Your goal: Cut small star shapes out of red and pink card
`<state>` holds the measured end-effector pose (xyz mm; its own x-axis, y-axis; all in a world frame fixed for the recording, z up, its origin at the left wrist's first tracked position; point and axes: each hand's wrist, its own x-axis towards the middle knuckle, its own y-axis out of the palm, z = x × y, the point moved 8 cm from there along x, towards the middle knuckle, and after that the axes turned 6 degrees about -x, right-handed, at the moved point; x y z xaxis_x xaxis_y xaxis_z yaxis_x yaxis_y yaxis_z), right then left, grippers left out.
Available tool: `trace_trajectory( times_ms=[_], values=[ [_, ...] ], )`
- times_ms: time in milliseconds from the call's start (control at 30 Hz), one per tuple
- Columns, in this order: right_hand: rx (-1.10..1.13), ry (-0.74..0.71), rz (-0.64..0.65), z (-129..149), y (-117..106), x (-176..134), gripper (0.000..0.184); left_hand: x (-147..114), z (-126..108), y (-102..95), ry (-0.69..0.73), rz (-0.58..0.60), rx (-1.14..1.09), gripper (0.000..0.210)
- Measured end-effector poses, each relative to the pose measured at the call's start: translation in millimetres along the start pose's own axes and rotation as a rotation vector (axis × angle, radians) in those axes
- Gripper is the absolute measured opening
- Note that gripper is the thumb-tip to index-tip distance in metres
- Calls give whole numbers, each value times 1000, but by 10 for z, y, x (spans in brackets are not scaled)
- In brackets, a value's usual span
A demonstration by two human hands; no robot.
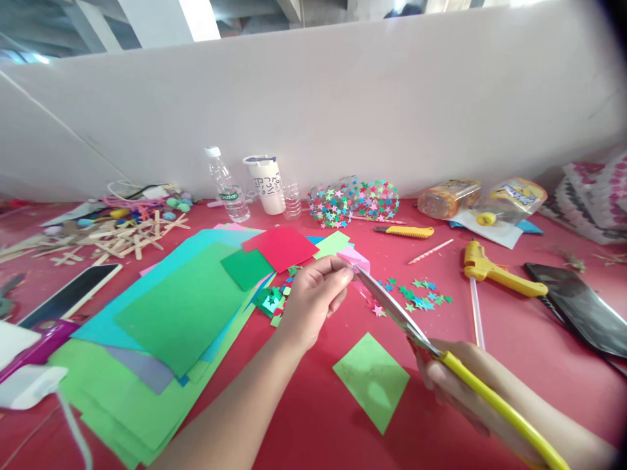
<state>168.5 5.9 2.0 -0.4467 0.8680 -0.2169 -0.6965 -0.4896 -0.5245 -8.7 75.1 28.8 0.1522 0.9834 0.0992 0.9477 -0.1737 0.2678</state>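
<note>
Between thumb and fingers my left hand (316, 294) pinches a small piece of pink paper (361, 260). My right hand (455, 372) is wrapped round yellow-handled scissors (475, 385), whose blades point up and left. The blade tips meet the pink paper beside my left fingertips; whether they are cutting into it I cannot tell. Below the blades a light green paper square (372, 382) with faint pencil lines lies on the red table (313, 431). Small paper stars (418, 297) in several colours are scattered beyond the blades.
Stacked coloured sheets (181, 307) cover the left side, near a phone (73, 294) and wooden sticks (130, 241). A bottle (228, 189), a cup (267, 186) and star-filled containers (353, 201) stand at the back. To the right lie a cutter (406, 231) and a glue gun (504, 274).
</note>
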Motion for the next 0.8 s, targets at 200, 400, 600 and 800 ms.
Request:
trace_trajectory(
  times_ms=[200,400,600,800],
  values=[
    [-25,-5,-15,-75,0,28,72,-15,-39,-20,27,-35,55,20],
    [-26,-7,-7,-115,16,55,73,2,-85,-40,61,-20,103,19],
    [-32,-3,-12,-178,38,57,72,11,-100,-25,58,-17,80,16],
    [-44,-1,-17,-197,29,67,72,11,-80,-46,45,-32,81,18]
  ],
)
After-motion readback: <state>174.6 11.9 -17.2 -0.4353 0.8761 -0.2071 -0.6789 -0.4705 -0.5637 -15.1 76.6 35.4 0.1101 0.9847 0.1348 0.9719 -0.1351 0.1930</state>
